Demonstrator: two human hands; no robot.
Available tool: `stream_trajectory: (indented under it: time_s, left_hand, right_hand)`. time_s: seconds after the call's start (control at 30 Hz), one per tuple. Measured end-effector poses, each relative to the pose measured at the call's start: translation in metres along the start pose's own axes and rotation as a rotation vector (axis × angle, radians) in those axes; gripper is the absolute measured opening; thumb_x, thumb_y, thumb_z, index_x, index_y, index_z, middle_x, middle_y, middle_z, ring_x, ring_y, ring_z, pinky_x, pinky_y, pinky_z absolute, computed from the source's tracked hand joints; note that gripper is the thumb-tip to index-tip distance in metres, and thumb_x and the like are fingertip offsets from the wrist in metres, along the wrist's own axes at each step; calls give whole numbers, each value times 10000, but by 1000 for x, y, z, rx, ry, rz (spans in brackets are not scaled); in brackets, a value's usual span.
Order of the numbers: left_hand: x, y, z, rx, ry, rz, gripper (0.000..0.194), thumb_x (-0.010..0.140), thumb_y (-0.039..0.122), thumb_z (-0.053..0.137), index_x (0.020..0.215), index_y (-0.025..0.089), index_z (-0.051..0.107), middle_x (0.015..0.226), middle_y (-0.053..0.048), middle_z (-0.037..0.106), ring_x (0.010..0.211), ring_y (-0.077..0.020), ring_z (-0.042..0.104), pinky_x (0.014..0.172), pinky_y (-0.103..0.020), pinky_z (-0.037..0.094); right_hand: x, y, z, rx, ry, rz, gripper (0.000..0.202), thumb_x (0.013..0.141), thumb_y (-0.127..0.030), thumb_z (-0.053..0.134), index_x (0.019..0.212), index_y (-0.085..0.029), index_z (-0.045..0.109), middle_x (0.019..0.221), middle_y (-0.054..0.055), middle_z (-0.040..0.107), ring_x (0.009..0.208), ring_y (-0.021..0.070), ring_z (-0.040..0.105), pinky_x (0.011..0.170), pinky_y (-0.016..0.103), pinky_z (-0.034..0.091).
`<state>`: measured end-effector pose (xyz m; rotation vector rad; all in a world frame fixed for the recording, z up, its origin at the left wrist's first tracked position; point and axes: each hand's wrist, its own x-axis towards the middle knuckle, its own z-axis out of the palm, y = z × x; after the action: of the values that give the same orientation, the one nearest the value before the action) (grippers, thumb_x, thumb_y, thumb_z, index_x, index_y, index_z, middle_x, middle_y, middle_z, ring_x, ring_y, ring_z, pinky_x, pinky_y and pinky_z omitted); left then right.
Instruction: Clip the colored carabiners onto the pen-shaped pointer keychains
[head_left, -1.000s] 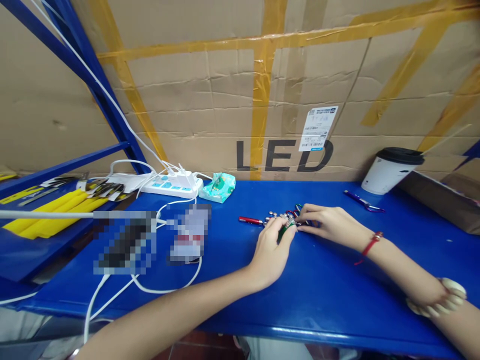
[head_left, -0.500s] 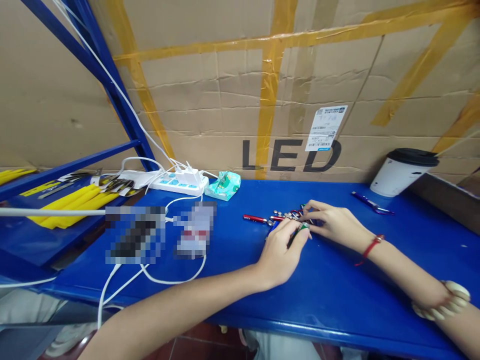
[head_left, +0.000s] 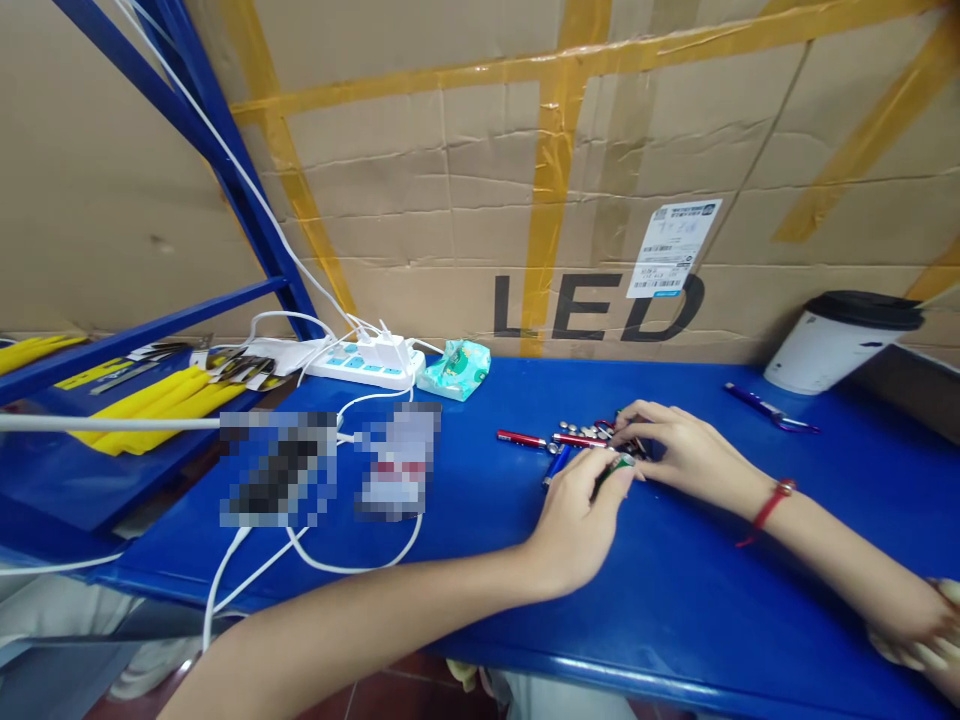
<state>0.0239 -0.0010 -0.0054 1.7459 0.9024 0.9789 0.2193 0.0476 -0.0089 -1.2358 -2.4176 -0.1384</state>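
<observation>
My left hand (head_left: 581, 520) is closed around a small green metal tube (head_left: 622, 463), likely a mini flashlight body, over the pile on the table. Close beside its open end, the bent fingers of my right hand (head_left: 679, 450) come together; what they pinch, if anything, is hidden. A blue tube (head_left: 557, 467) lies partly under my left hand. Around it are two red penlights, one apart at the left (head_left: 521, 439) and one nearer my fingers (head_left: 581, 440). Several small silver button cells (head_left: 589, 431) are scattered behind them.
On the blue table (head_left: 675, 610) a power strip (head_left: 364, 368) with cables and a green tissue pack (head_left: 455, 369) stand at the back. Two blurred-out devices (head_left: 277, 470) lie left. At right are a blue penlight with a clip (head_left: 769, 408) and a lidded cup (head_left: 832, 345).
The whole view has shifted, so things appear farther right. My left hand has drawn slightly away from the blue tube, which shows more. Both hands stay close together over the pile.
</observation>
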Motion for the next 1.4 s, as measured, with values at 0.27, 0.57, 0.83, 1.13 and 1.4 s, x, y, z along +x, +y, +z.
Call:
stream_trajectory:
  time_s: [0.27,0.57,0.83,1.13,1.4]
  left_hand:
    - [3,-8,3,-122,19,-74,250,904,351,362,852,178,534,698,16,489,608,-84,429,603,-207,372]
    - [4,-7,4,-125,-36,-86,236,894,305,375,742,171,496,622,40,434,560,-75,379,575,-212,316]
    - [4,-11,5,-126,-44,-93,256,891,317,375,693,172,447,592,45,411,550,-76,366,563,-215,294]
    - [5,-15,5,-143,-56,-97,262,896,342,375,710,173,451,596,45,412,537,-70,360,544,-209,290]
    - [5,-15,3,-154,-48,-77,210,888,329,404,788,175,505,647,37,457,570,-71,398,568,-204,328]
  right_hand:
    - [2,-9,-13,38,-8,11,213,826,-387,528,784,-227,662,925,55,622,802,173,602,711,304,456]
    - [3,-41,-43,349,185,-26,215,820,-376,560,784,-206,686,839,64,632,756,158,610,690,276,519]
    - [0,-37,-42,458,76,-57,238,836,-372,551,809,-207,720,836,72,649,758,154,621,698,271,531]
    - [0,-36,-42,505,25,-91,198,827,-342,577,874,-218,723,879,69,641,815,156,617,740,269,524]
    - [0,-34,-39,428,70,-129,210,836,-357,565,891,-221,715,880,71,634,814,158,615,735,275,531]
